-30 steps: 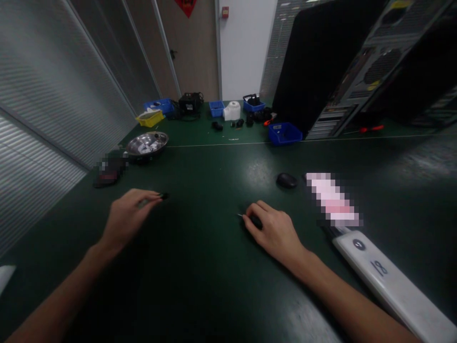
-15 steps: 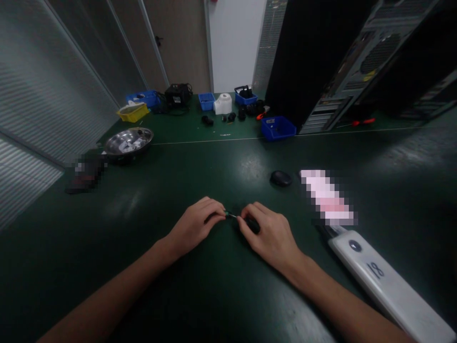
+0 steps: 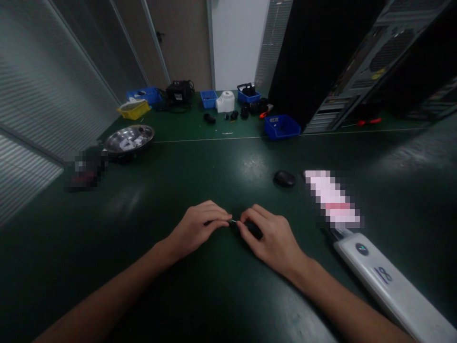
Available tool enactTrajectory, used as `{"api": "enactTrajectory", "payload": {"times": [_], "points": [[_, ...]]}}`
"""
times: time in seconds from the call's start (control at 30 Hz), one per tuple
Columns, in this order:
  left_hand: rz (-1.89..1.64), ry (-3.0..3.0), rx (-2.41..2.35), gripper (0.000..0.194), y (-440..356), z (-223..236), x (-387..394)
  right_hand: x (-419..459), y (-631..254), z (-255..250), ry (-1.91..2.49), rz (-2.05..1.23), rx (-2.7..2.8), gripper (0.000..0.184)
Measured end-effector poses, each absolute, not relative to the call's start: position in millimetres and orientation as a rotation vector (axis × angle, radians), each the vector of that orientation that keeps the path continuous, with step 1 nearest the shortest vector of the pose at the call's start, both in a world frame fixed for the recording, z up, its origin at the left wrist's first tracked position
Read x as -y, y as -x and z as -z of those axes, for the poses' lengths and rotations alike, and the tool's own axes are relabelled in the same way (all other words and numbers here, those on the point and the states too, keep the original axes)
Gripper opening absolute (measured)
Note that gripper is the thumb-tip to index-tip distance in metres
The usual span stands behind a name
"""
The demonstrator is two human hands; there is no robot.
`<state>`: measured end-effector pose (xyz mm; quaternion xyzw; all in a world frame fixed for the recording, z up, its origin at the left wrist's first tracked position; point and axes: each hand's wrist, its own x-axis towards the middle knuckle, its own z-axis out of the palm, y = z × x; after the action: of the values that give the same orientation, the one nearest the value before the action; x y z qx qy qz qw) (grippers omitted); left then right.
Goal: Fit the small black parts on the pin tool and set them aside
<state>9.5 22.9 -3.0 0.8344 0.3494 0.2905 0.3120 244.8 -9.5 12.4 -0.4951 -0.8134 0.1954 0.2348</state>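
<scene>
My right hand (image 3: pixel 273 233) is closed around the dark handle of a small screwdriver (image 3: pixel 255 231). Its thin metal shaft points left, toward my left fingertips. My left hand (image 3: pixel 200 226) pinches a small green piece between thumb and fingers, mostly hidden by the fingertips. The shaft's tip meets or nearly meets that piece; contact is too small to make out. Both hands are low over the dark green table (image 3: pixel 200 295), fingertips a short gap apart.
A black computer mouse (image 3: pixel 284 178) lies beyond my right hand. To the right are a blurred-out phone-like screen (image 3: pixel 332 195) and a white device marked 18 (image 3: pixel 396 286). A metal bowl (image 3: pixel 129 139) with white scraps, a yellow bin (image 3: pixel 134 110) and a blue bin (image 3: pixel 282 127) stand farther back.
My left fingertips have shifted slightly right and down, covering more of the green piece and shortening the visible shaft. My right hand keeps its grip. The whole view has shifted slightly.
</scene>
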Motion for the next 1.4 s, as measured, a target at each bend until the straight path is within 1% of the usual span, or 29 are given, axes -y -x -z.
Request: {"api": "enactTrajectory", "payload": {"times": [0.13, 0.33, 0.43, 0.53, 0.7, 0.77, 0.9, 1.03, 1.13, 1.3, 1.4], "points": [[-0.766, -2.315, -0.875, 0.021, -11.4, 1.9, -19.6, 9.5, -244.6, -11.7, 1.360, -0.512, 2.273, 0.016], [-0.854, -2.250, -0.861, 0.022, -12.5, 0.1, -16.6, 9.3, -243.2, -12.9, 1.209, -0.652, 2.156, 0.015], [-0.875, -2.251, -0.857, 0.025, -12.7, -1.5, -15.7, 9.6, -243.5, -14.2, 1.176, -0.667, 2.117, 0.015], [-0.769, -2.344, -0.927, 0.033, -12.0, -4.9, -13.8, 9.0, -245.3, -14.0, 1.223, -0.614, 2.130, 0.016], [-0.443, -2.570, -1.071, 0.053, -10.8, -10.3, -10.7, 6.6, -248.5, -10.1, 1.373, -0.495, 2.185, 0.019], [-0.328, -2.627, -1.105, 0.056, -11.9, -11.6, -10.1, 6.3, -248.7, -9.0, 1.438, -0.417, 2.249, 0.021], [-0.187, -2.649, -1.147, 0.053, -13.6, -15.1, -10.4, 7.2, -248.2, -10.0, 1.493, -0.310, 2.352, 0.020], [-0.149, -2.640, -1.131, 0.052, -8.2, -23.5, -14.4, 8.4, -248.7, -13.1, 1.503, -0.334, 2.356, 0.018], [-0.182, -2.561, -1.066, 0.052, -2.6, -31.1, -18.4, 8.7, -248.8, -14.5, 1.504, -0.368, 2.347, 0.017], [-0.362, -2.384, -0.984, 0.027, -4.6, -29.2, -18.6, 9.4, -246.7, -16.1, 1.501, -0.384, 2.375, 0.019], [-0.420, -2.379, -0.998, 0.028, -13.3, -20.5, -15.2, 9.5, -246.5, -17.0, 1.508, -0.355, 2.378, 0.019]]}}
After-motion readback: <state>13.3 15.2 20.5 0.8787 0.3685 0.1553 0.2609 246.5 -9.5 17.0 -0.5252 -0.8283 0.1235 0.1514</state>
